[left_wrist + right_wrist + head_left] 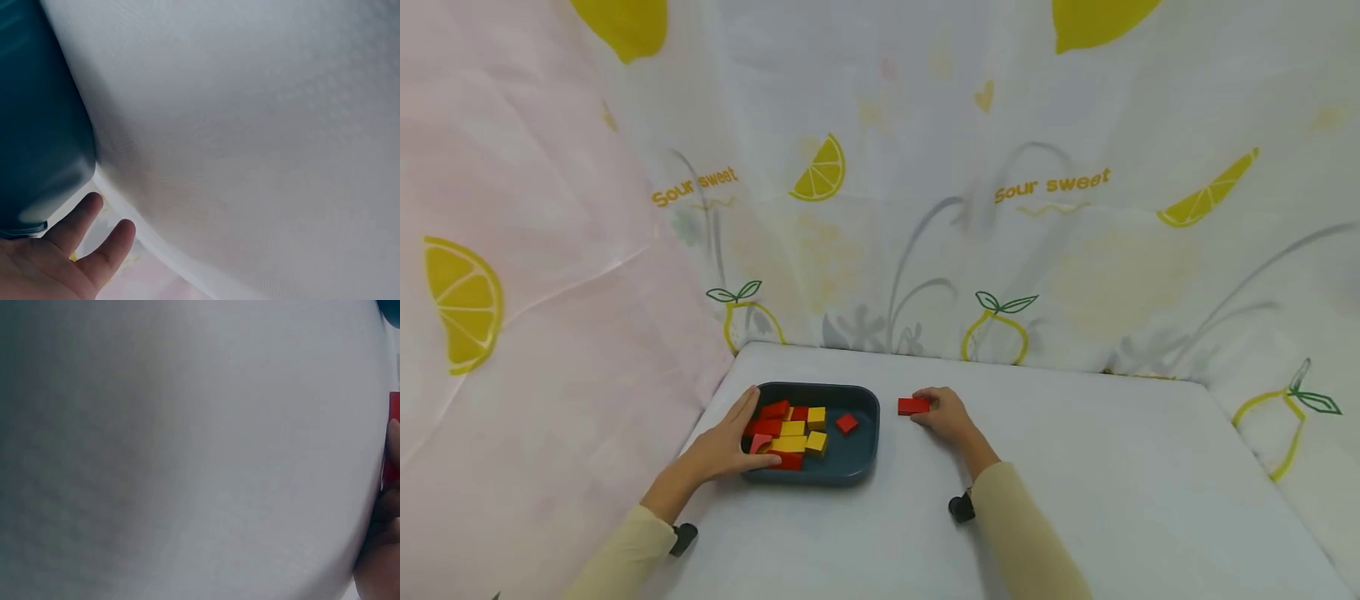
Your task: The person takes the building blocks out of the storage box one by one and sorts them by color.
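Note:
A dark blue-grey tray (855, 467) holds several red and yellow toy blocks (793, 444), most of them crowded toward its left side. My left hand (718, 447) lies at the tray's left end, fingers stretched along the rim and thumb reaching over the blocks at the front. In the left wrist view, two of its fingers (106, 256) extend straight beside the tray's outer wall (47, 119). To the right of the tray, my right hand (947, 414) pinches a red block (912, 407) over the white table. That red block also shows at the right wrist view's edge.
One red block (847, 423) lies apart in the tray's right half. The white-covered table (1075, 483) stretches to the right, and a lemon-printed curtain (880, 250) hangs behind it and on the left.

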Demonstrator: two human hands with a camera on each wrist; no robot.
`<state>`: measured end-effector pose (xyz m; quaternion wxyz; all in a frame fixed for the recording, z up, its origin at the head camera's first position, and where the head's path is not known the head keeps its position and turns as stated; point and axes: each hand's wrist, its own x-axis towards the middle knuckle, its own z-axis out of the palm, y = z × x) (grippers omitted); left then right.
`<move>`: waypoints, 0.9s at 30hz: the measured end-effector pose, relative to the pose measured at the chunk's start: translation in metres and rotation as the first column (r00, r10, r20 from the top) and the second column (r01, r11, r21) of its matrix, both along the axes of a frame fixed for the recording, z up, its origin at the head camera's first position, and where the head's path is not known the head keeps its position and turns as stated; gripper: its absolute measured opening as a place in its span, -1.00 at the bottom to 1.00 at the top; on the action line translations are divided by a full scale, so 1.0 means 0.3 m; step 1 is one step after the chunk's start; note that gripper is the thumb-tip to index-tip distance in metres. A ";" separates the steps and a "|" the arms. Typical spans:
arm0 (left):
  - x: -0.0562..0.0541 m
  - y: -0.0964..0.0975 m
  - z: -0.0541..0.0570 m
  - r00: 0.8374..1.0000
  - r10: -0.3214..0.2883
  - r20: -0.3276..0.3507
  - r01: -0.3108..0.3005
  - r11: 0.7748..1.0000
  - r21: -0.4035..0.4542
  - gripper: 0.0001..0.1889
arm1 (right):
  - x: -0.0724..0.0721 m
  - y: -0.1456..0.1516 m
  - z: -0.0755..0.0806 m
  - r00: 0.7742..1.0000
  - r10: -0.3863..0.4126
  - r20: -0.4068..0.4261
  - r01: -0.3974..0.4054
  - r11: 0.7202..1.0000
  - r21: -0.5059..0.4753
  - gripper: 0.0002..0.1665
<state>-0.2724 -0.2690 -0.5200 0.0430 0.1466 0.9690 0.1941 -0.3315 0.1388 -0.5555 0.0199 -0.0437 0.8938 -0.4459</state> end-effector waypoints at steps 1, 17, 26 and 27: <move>-0.003 0.000 0.001 1.000 -0.002 0.000 0.002 1.000 -0.004 0.32 | -0.002 -0.001 -0.001 1.000 -0.004 -0.007 0.004 1.000 0.007 -0.56; -0.018 0.010 -0.009 0.999 -0.013 -0.036 0.013 1.000 0.010 0.30 | 0.001 -0.018 0.010 0.997 -0.070 0.033 0.071 0.997 -0.024 -0.56; -0.024 0.007 -0.023 0.998 -0.032 -0.048 0.034 0.999 0.027 0.28 | -0.001 -0.022 0.007 0.996 -0.082 0.043 0.082 0.997 -0.003 -0.56; -0.025 0.008 -0.022 0.998 -0.033 -0.049 0.034 0.999 0.029 0.27 | -0.003 -0.021 0.006 0.996 -0.080 0.036 0.079 0.997 0.011 -0.56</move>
